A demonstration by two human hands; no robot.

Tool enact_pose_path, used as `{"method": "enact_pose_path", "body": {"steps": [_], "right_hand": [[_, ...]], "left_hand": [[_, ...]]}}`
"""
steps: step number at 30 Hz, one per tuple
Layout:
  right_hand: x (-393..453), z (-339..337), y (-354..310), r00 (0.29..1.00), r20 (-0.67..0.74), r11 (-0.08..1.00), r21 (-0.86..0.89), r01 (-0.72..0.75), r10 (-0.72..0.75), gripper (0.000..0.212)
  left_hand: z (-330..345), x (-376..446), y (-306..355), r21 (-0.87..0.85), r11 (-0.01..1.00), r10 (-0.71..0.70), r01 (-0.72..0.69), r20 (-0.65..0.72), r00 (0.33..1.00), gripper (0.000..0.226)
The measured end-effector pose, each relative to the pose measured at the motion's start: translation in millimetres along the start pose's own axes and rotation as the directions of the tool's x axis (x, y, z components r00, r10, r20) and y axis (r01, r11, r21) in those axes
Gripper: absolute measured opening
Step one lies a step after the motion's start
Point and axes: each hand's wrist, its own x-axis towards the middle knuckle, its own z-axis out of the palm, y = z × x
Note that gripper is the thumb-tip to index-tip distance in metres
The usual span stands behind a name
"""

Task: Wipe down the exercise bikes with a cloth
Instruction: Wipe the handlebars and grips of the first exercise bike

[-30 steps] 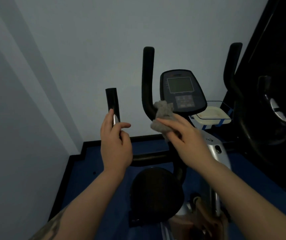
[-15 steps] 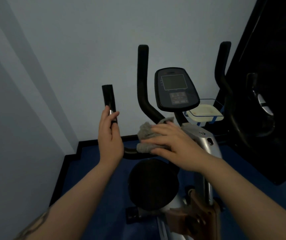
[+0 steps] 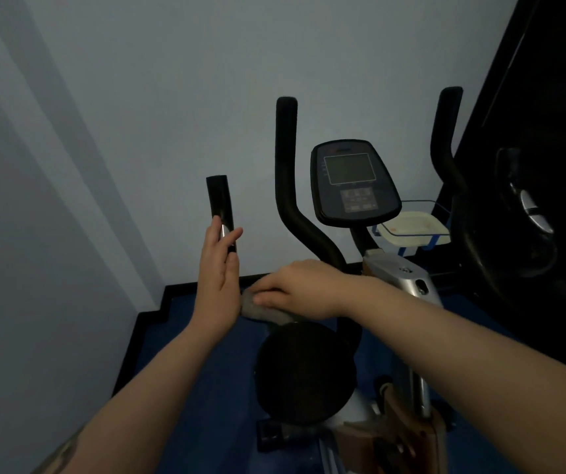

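Note:
An exercise bike (image 3: 401,278) with black handlebars stands before me, its console (image 3: 353,183) facing me. My left hand (image 3: 218,278) holds the short upright black grip (image 3: 219,203) on the left, fingers laid along it and thumb round its front. My right hand (image 3: 295,285) presses a grey cloth (image 3: 261,311) onto the low horizontal part of the left handlebar, right beside my left wrist. The cloth is mostly hidden under my fingers. The tall left bar (image 3: 286,172) rises behind my hands.
A white tray in a blue wire holder (image 3: 411,229) sits right of the console. Another dark machine (image 3: 528,213) stands close on the right. Walls close in on the left and behind. A round black flywheel cover (image 3: 305,374) lies below my hands, over blue floor.
My right hand has slid the cloth down from beside the console and leftward along the handlebar to my left wrist. My left hand has kept its hold on the grip.

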Motion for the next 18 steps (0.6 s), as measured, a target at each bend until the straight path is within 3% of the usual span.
{"method": "enact_pose_path", "body": {"steps": [5,8,10,13,18], "right_hand": [[-20,-8,17,0.994,0.097,0.976,-0.206,0.067,-0.048,0.053],[-9,-4,6,0.997,0.081,0.960,-0.278,0.018,0.005,0.042],[8,4,-5,0.995,0.100,0.974,-0.226,0.005,0.019,0.032],[16,4,-5,0.991,0.119,0.992,0.097,-0.078,0.066,0.038],[-5,4,9,0.984,0.180,0.992,-0.126,0.027,-0.004,0.045]], "left_hand": [[-7,0,1,0.007,1.000,-0.003,0.002,0.083,0.997,0.041],[-7,-1,2,-0.003,1.000,-0.019,0.019,0.084,0.996,0.041],[-7,-1,4,-0.011,1.000,-0.028,0.029,0.091,0.995,0.041],[-10,-1,6,-0.019,0.999,-0.036,0.039,0.121,0.992,0.042],[-14,-1,3,-0.039,0.997,-0.059,0.067,0.187,0.981,0.044]]}}
